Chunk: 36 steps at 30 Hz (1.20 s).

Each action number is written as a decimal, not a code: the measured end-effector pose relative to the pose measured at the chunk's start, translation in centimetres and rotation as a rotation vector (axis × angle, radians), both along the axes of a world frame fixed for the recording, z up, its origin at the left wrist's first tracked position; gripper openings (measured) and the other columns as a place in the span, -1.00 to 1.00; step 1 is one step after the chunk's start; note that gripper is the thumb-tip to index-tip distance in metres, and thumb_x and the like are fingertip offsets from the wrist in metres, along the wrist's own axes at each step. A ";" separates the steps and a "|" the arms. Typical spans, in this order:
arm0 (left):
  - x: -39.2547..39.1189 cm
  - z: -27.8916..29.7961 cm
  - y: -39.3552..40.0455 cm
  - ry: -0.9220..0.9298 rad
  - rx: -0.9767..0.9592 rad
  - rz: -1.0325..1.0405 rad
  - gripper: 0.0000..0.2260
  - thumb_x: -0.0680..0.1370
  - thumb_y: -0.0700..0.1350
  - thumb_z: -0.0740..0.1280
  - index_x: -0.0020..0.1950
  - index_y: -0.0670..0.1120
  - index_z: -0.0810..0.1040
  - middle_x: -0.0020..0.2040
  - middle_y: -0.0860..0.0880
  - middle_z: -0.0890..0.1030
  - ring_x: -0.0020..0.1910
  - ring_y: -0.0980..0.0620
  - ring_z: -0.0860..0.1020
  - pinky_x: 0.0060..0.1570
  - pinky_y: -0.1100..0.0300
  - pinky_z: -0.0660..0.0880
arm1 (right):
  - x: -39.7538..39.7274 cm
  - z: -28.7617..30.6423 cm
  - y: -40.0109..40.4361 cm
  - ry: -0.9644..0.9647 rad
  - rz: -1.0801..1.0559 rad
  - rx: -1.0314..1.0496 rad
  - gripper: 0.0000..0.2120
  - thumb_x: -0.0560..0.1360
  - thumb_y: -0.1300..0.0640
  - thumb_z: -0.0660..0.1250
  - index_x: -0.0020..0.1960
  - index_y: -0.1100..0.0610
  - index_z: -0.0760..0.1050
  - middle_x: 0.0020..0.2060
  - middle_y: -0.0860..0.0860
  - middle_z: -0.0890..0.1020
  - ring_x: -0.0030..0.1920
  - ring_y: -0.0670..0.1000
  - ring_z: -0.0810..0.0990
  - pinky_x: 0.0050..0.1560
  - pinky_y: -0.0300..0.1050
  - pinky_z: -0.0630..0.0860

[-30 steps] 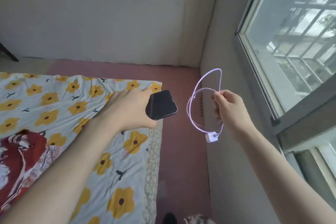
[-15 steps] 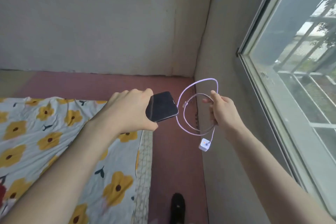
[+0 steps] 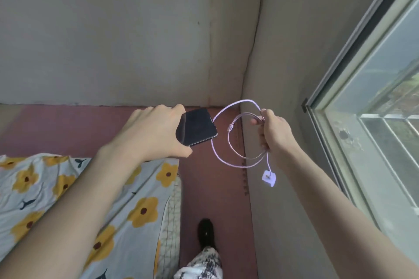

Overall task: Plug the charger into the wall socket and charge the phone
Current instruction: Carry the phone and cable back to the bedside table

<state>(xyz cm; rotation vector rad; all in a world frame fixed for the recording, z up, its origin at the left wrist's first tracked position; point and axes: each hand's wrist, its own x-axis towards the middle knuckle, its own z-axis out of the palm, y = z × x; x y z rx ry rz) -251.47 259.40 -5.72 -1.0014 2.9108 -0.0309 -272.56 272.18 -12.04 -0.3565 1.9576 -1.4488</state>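
A bedroom in a home.
There was a bed with a yellow-flower bedsheet (image 3: 68,188), a red floor (image 3: 210,188), plain grey walls (image 3: 113,29) that met in a corner, and a big window (image 3: 385,108) on the right.

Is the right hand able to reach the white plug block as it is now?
Probably not directly: the right hand is closed around the coiled cable, and the white plug block dangles below it. The left hand holds the phone.
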 end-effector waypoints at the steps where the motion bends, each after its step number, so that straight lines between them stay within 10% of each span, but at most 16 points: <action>1: -0.9 -0.1 -1.3 -0.004 -0.005 -0.002 -0.43 0.21 0.32 0.38 0.09 0.06 0.41 -0.09 0.06 0.59 -0.11 -0.10 0.56 -0.24 0.09 0.34 | -0.9 -0.1 -1.4 0.020 0.011 0.008 -0.61 0.57 0.00 0.11 -0.31 0.11 0.55 -0.67 -0.15 0.30 -0.67 -0.10 0.25 -0.51 -0.21 0.23; 20: -12.2 -0.2 -26.9 0.018 0.064 0.135 -0.49 0.21 0.28 0.40 0.03 0.05 0.42 -0.24 0.12 0.51 -0.24 -0.05 0.53 -0.36 0.13 0.27 | -13.6 0.9 -30.8 0.105 0.174 -0.069 -0.66 0.60 0.01 0.17 -0.32 0.07 0.43 -0.54 -0.09 0.25 -0.55 -0.04 0.21 -0.46 -0.14 0.20; 36: -20.7 -1.1 -46.2 0.068 0.055 0.467 -0.53 0.23 0.26 0.40 0.00 0.05 0.42 -0.29 0.10 0.49 -0.37 0.10 0.47 -0.46 0.21 0.20 | -20.7 0.5 -56.2 0.068 0.714 -0.227 -0.70 0.66 0.02 0.14 -0.18 0.14 0.40 -0.57 -0.14 0.30 -0.55 -0.13 0.23 -0.48 -0.24 0.20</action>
